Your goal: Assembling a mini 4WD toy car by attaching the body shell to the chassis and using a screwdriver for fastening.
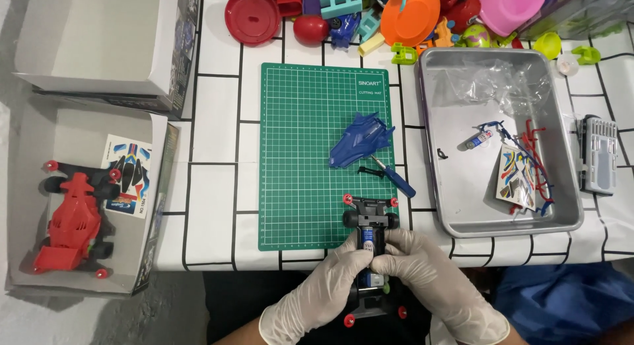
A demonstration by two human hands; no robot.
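A black toy car chassis (370, 216) with red rollers lies at the near edge of a green cutting mat (297, 120). My left hand (317, 289) and my right hand (429, 272), both in pale gloves, grip its middle from either side, fingertips on a blue battery-like part (367, 240). A blue car body shell (360, 139) rests on the mat beyond the chassis. Beside the shell lie a blue-handled screwdriver (395, 178) and a small black part (370, 170).
A metal tray (436, 120) to the right holds a plastic bag, sticker sheet and red and blue part frames. A grey tool case (598, 153) sits further right. Colourful toys (409, 14) crowd the far edge. Left, an open box (39, 133) holds a red toy car (69, 226).
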